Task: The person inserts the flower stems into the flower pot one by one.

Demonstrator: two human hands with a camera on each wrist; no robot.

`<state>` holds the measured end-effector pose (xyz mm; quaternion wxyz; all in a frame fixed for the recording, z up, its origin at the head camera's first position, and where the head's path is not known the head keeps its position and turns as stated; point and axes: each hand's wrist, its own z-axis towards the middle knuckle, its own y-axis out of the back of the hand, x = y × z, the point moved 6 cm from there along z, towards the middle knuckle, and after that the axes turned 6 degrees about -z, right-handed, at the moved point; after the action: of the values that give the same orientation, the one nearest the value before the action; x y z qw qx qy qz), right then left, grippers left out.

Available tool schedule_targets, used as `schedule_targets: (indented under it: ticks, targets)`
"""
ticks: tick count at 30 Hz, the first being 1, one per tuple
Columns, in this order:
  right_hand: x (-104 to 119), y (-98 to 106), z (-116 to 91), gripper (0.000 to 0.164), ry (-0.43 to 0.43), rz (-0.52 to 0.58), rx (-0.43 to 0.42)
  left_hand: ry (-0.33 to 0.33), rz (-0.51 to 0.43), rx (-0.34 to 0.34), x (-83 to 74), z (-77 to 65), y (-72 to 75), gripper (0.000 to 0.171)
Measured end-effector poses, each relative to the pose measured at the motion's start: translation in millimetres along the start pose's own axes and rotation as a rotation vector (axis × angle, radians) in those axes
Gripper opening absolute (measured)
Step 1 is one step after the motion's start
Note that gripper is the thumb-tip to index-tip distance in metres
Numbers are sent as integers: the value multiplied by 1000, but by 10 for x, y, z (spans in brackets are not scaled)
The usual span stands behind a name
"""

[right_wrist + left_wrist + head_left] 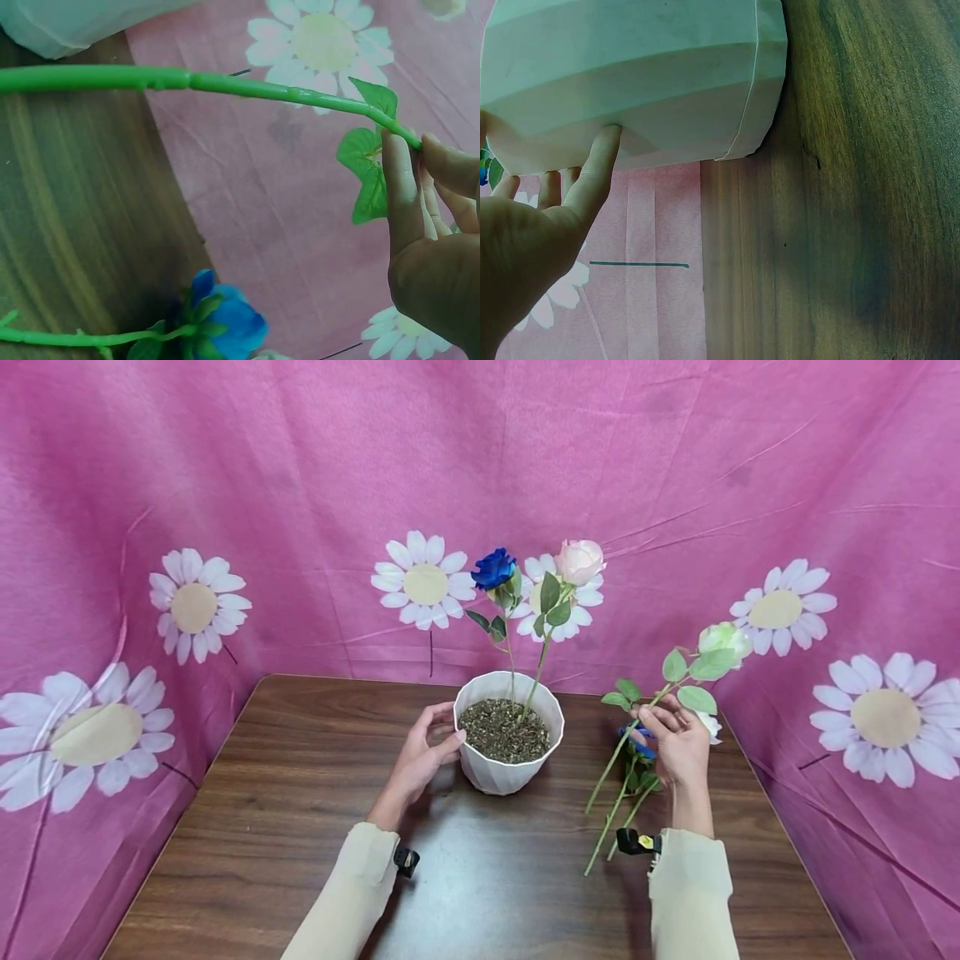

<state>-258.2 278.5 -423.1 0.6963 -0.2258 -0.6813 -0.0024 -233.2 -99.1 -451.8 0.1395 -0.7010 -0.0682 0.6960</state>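
Observation:
My left hand rests against the left side of a white faceted flowerpot, thumb near the rim. In the left wrist view its fairly straight fingers touch the pot wall. Dark granular soil fills the pot, and a blue rose and a pale pink rose stand upright in it. To the right of the pot, my right hand pinches the green stem of a pale green-white rose between thumb and fingers. The stem slants, bloom up and right, cut end down and left.
Beneath my right hand, another blue rose and a white bloom lie on the brown wooden table, stems toward me. A pink cloth with printed daisies hangs around the table's back and sides.

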Motion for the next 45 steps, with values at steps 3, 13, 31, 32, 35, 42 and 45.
schedule_targets:
  ticks: [3, 13, 31, 32, 35, 42, 45]
  targets:
    - [64, -26, -2, 30, 32, -4, -14, -4, 1, 2, -3, -3, -1, 52]
    - [303, -144, -8, 36, 119, 91, -45, 3, -4, 1, 2, -3, -1, 53]
    - [584, -348, -45, 45, 227, 228, -75, 13, -11, -2, -10, 2, -2, 54]
    - [613, -369, -47, 44, 242, 235, -70, 13, -10, -2, -12, 4, -4, 54]
    - [713, -430, -67, 39, 289, 249, -57, 13, -12, -3, -18, 8, -6, 54]
    - [882, -512, -92, 38, 337, 336, -48, 18, -7, -2, -23, 12, -10, 54]
    - [898, -536, -79, 39, 345, 349, -46, 22, -8, -4, -13, 1, -8, 54]
